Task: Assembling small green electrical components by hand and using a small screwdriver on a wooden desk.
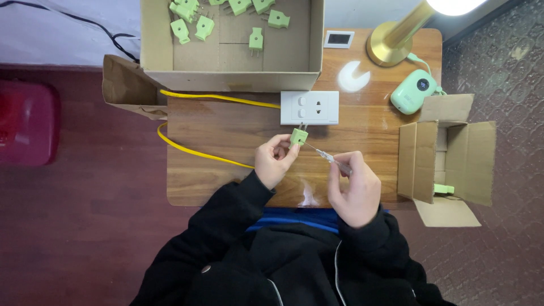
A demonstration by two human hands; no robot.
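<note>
My left hand [274, 160] pinched a green plug [298, 136], my right hand [354, 190] gripped a thin screwdriver [328, 157] touching it, above the bench [226, 130], near a white socket [310, 107].

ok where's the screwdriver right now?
In the head view, the screwdriver is in the right hand, right of table centre, its tip pointing at the green plug held by the left hand just below the white socket.

Left hand [274, 161]: raised ahead of the chest, fingers curled, thumb and forefinger pinched shut in a fine grip, palm turned inward. Right hand [354, 192]: set lower and nearer the body, fist loosely closed, thumb and forefinger pinched forward. Both forearms: black sleeves, elbows bent, wrists angled toward each other.
</note>
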